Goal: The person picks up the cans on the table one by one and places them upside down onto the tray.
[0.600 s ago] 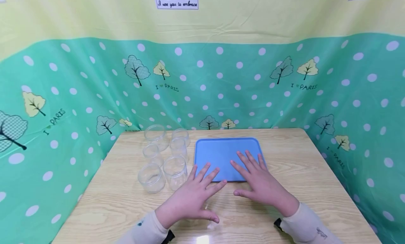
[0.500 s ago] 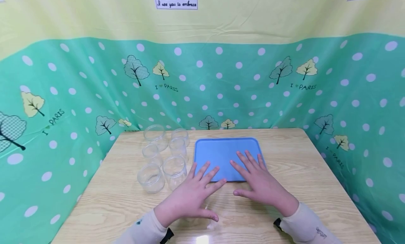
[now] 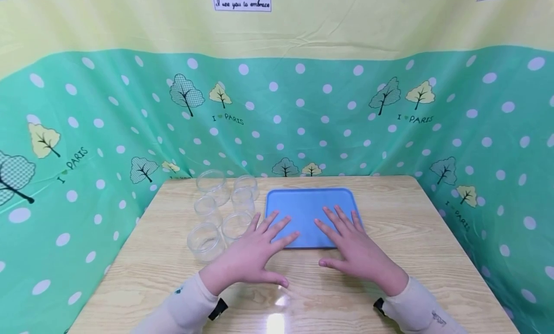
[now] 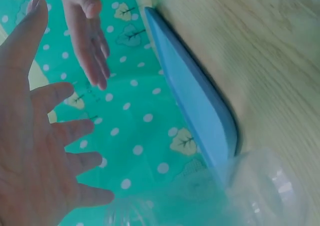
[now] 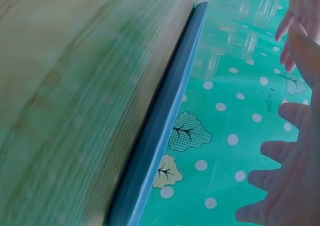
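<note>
Both hands over the worktop [image 3: 402, 209], palms down. Left hand [image 3: 253, 254]: fingers spread and extended, grasping nothing. Right hand [image 3: 361, 254]: same, fingers released and fanned. Both wrist views show daylight between palms and surface, so I record them as raised.

Blue tray [image 3: 298, 204] lies flat, roughly central, its near edge under the fingertips as seen from the head. Six clear, open-topped jars stand upright in a loose cluster to its left.

Hazards, my judgement:
1. Front right jar [image 3: 235, 223] is the exposed one. From the head, the left hand covers part of it; the left wrist view puts the little finger near its rim, contact not certain. A sideways sweep or careless lowering could knock it over or into the front left jar [image 3: 206, 241].
2. Clear walls on pale wood are hard to read; a misjudged rim would mean a poor grip or a bump.
3. Close spacing: reaching for the large rear jar [image 3: 213, 185] across the others could topple one with the sleeve [image 3: 183, 298].
4. Tray, if pushed left, may run into the nearest jars.
5. Hands side by side could collide over the tray.
</note>
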Tool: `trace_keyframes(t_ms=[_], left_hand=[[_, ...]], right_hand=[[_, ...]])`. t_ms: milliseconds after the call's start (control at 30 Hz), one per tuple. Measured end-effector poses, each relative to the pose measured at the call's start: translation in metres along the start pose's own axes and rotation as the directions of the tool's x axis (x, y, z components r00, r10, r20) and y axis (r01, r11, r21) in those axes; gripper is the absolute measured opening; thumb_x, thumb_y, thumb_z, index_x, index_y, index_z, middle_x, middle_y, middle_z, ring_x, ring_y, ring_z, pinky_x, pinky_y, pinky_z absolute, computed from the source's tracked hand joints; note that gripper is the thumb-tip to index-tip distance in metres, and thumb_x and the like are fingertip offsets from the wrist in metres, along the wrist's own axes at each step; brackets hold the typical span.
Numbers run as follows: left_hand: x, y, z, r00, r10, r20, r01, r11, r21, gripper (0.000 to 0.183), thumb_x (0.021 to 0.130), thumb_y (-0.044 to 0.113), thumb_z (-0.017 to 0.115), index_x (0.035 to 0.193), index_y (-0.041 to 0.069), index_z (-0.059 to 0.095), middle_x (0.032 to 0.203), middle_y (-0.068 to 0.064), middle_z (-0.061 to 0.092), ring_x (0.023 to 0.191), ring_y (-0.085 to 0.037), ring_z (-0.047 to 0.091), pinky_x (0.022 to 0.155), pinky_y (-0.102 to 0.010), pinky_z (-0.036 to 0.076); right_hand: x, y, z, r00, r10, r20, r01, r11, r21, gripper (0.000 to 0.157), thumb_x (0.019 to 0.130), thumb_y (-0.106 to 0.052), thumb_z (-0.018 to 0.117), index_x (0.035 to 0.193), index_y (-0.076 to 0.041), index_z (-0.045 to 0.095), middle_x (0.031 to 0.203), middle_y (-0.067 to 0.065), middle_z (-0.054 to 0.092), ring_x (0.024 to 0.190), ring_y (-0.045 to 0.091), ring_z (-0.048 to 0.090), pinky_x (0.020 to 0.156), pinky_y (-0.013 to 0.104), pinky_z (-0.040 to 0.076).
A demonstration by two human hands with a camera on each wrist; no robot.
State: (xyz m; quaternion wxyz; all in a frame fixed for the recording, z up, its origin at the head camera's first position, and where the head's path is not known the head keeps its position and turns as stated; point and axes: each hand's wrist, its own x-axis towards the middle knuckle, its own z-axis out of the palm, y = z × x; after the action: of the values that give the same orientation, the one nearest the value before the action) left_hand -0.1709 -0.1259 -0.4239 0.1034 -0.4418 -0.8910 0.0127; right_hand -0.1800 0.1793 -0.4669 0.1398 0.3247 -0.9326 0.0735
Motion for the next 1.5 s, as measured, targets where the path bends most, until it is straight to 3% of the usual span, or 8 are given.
trace_keyframes(t_ms=[133,400,567,700,833,967,1133,1500], left_hand=[[-0.001,-0.009,-0.009,1.0,-0.008,-0.001,0.008,1.0,0.008,0.1,0.073,0.09,0.031,0.153,0.031,0.024,0.162,-0.006,0.014,0.148,-0.036,0.005,0.108,-0.071,0.02],[-0.002,-0.034,-0.017,0.997,-0.08,0.004,0.079,0.996,0.033,0.092,0.075,0.087,0.038,0.144,0.028,0.045,0.154,-0.004,0.034,0.145,-0.034,0.023,0.11,-0.067,0.023],[-0.007,-0.048,-0.021,0.991,-0.134,0.007,0.134,0.99,0.032,0.089,0.074,0.088,0.037,0.14,0.028,0.05,0.148,-0.002,0.042,0.142,-0.031,0.03,0.11,-0.063,0.028],[-0.009,-0.057,-0.026,0.991,-0.135,0.015,0.135,0.991,0.004,0.08,0.076,0.079,0.055,0.136,0.026,0.053,0.142,-0.002,0.047,0.137,-0.028,0.036,0.107,-0.062,0.032],[-0.011,-0.065,-0.03,0.991,-0.13,0.026,0.131,0.991,-0.03,0.067,0.076,0.062,0.07,0.13,0.026,0.056,0.139,-0.003,0.048,0.133,-0.026,0.04,0.104,-0.059,0.037],[-0.014,-0.069,-0.033,0.983,-0.166,0.078,0.172,0.983,-0.071,0.061,0.077,0.054,0.072,0.129,0.027,0.056,0.14,-0.004,0.047,0.131,-0.026,0.041,0.099,-0.058,0.042],[-0.017,-0.071,-0.039,0.961,-0.217,0.172,0.24,0.963,-0.125,0.063,0.077,0.052,0.073,0.132,0.028,0.054,0.142,-0.005,0.044,0.13,-0.026,0.043,0.095,-0.056,0.046],[-0.017,-0.079,-0.043,0.932,-0.229,0.28,0.279,0.948,-0.155,0.062,0.075,0.042,0.079,0.131,0.028,0.055,0.14,-0.005,0.045,0.126,-0.028,0.047,0.096,-0.046,0.049]], right_hand=[[0.0,0.001,0.0,1.0,-0.002,-0.008,0.002,1.0,0.005,0.091,0.081,-0.079,0.045,0.154,-0.031,0.019,0.163,0.001,0.004,0.147,0.039,0.011,0.112,0.068,0.013],[0.0,0.001,0.001,0.999,0.003,-0.033,-0.002,0.999,0.05,0.089,0.081,-0.068,0.06,0.153,-0.033,0.021,0.163,0.0,0.009,0.147,0.037,0.016,0.113,0.067,0.015],[0.0,0.002,-0.001,1.0,0.016,-0.014,-0.015,0.998,0.061,0.085,0.084,-0.069,0.055,0.153,-0.034,0.019,0.163,-0.002,0.005,0.148,0.034,0.013,0.114,0.064,0.015],[0.0,0.003,-0.003,1.0,0.023,-0.013,-0.022,0.998,0.067,0.083,0.086,-0.069,0.052,0.153,-0.035,0.017,0.163,-0.002,0.004,0.149,0.033,0.01,0.116,0.061,0.016],[0.001,0.005,-0.002,0.998,0.02,-0.056,-0.016,0.997,0.072,0.082,0.086,-0.063,0.059,0.153,-0.033,0.021,0.162,0.0,0.012,0.148,0.033,0.015,0.115,0.061,0.018],[0.001,0.007,-0.001,0.996,0.024,-0.09,-0.017,0.997,0.078,0.079,0.086,-0.058,0.062,0.151,-0.03,0.028,0.16,0.003,0.019,0.146,0.034,0.02,0.114,0.062,0.018],[0.002,0.01,-0.001,0.991,0.037,-0.125,-0.027,0.996,0.083,0.075,0.087,-0.055,0.063,0.149,-0.027,0.034,0.157,0.006,0.027,0.145,0.034,0.023,0.113,0.062,0.021],[0.002,0.012,0.0,0.988,0.051,-0.148,-0.032,0.991,0.13,0.071,0.088,-0.052,0.063,0.148,-0.025,0.038,0.155,0.005,0.031,0.142,0.031,0.03,0.112,0.06,0.026]])
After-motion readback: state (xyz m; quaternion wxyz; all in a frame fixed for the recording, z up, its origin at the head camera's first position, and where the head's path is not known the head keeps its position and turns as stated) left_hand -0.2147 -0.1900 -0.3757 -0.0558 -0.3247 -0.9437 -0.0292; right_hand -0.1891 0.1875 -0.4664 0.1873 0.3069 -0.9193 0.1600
